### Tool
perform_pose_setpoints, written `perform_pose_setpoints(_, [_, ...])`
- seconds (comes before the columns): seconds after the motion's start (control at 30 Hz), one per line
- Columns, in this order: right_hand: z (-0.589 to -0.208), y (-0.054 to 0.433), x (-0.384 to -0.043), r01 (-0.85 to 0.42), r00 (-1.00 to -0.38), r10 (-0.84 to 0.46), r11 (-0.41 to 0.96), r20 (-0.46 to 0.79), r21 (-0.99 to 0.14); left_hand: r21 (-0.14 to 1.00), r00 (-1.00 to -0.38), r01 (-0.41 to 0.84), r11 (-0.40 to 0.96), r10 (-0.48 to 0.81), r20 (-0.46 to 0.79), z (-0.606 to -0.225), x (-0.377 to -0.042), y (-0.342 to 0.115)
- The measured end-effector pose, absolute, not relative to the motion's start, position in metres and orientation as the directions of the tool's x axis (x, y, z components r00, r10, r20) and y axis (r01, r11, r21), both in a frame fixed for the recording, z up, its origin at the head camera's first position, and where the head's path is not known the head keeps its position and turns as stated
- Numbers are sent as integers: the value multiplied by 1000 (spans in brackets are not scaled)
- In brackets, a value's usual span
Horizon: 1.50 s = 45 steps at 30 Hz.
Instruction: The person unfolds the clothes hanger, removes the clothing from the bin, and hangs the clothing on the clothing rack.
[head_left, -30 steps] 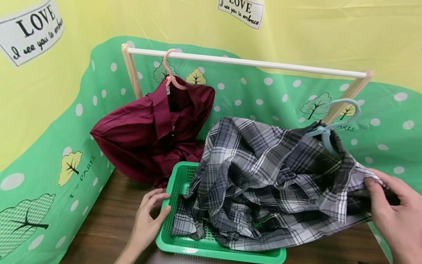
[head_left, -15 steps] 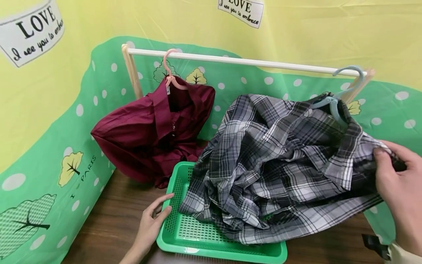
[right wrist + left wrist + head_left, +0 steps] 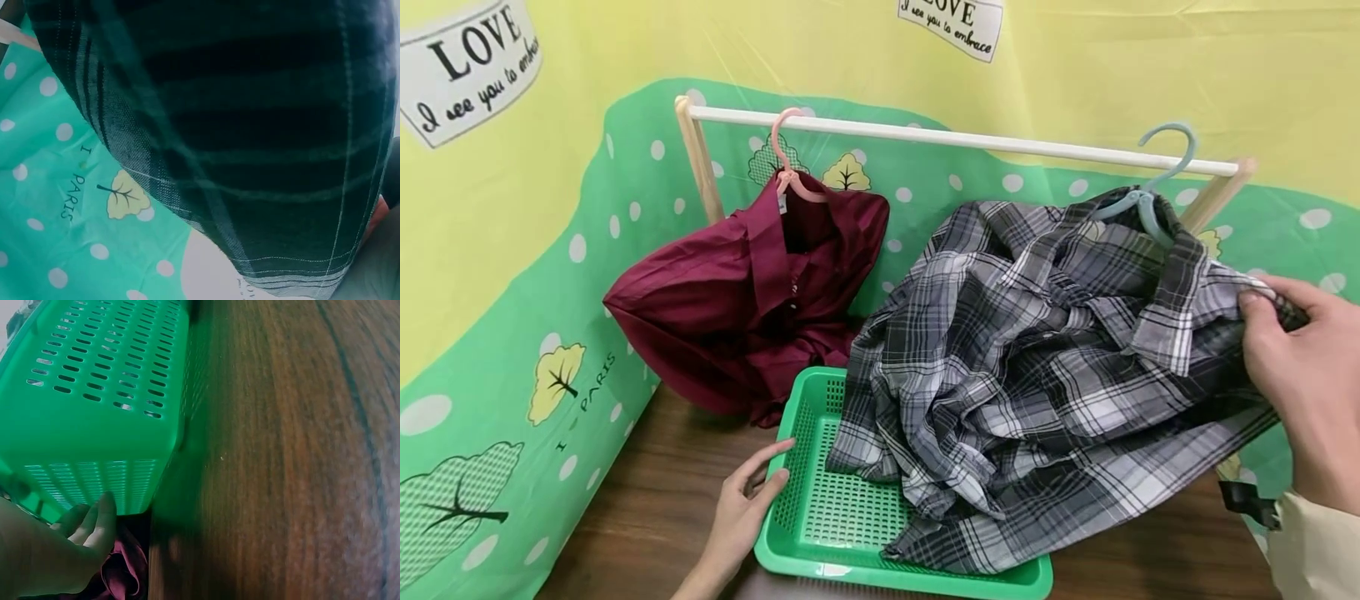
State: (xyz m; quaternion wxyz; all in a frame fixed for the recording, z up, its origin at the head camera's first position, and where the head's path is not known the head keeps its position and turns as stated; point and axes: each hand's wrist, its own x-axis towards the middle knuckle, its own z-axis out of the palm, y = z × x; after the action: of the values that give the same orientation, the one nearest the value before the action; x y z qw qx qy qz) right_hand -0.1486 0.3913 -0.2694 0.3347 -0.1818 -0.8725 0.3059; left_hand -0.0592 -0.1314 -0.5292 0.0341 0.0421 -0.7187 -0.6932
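A grey, black and white plaid shirt (image 3: 1045, 367) hangs on a light blue hanger (image 3: 1138, 204), partly above the green basket (image 3: 850, 517). My right hand (image 3: 1303, 350) pinches its right shoulder between thumb and fingers. The hanger's hook rises over the white rail in the head view; whether it touches the rail I cannot tell. My left hand (image 3: 737, 504) rests its fingers and thumb against the basket's left side. In the left wrist view those fingers (image 3: 103, 519) lie against the slotted basket wall (image 3: 94, 437). Plaid cloth (image 3: 237, 125) hides the right hand's grip in the right wrist view.
A maroon shirt (image 3: 737, 292) hangs by a pink hanger (image 3: 786, 158) at the left of the white rail (image 3: 970, 141). Wooden posts (image 3: 700, 167) carry the rail. A patterned yellow and green cloth (image 3: 587, 250) surrounds the dark wooden table (image 3: 625, 508).
My right hand has lifted the plaid shirt and its hanger, so the hook has risen from below the rail to above it. More basket floor shows. My left hand stays nearly still.
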Motion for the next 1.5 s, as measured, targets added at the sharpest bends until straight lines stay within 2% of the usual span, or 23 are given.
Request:
perform_pose_setpoints(0.1, [-270,393,-150,160,-725,488,806,485,-570,999,-994,-8,41,-112,-4,-530,-58,-131])
perform_pose_setpoints(0.23, [-279,399,-151,88,-724,378,880,577,-466,999,-993,-6,49,-121,0,-530,-58,-132])
perform_pose_setpoints(0.47, [-299,403,-146,-57,-668,319,879,672,-474,999,-993,2,53,-119,9,-531,-59,-135])
perform_pose_setpoints(0.73, [-317,397,-129,-238,-501,177,913,847,-331,999,-992,37,35,-117,41,-533,-58,-138])
perform_pose_setpoints(0.87, [-325,374,-117,-290,-380,147,919,913,-269,999,-992,23,36,-125,27,-532,-57,-139])
perform_pose_setpoints(0.97, [-336,353,-108,-341,-335,106,913,936,-226,999,-991,5,42,-134,11,-531,-57,-140])
perform_pose_setpoints(1.03, [-343,342,-100,-398,-351,47,897,935,-194,999,-991,1,50,-133,7,-531,-57,-140])
perform_pose_setpoints(1.27, [-373,322,-78,-580,-509,-261,808,820,-104,999,-991,-22,46,-130,-16,-531,-58,-139])
perform_pose_setpoints(1.4, [-391,318,-66,-610,-671,-378,770,638,-185,998,-992,-60,11,-113,-59,-530,-55,-139])
perform_pose_setpoints(1.5, [-405,316,-56,-597,-750,-411,759,519,-260,997,-993,-71,-4,-98,-72,-529,-55,-140])
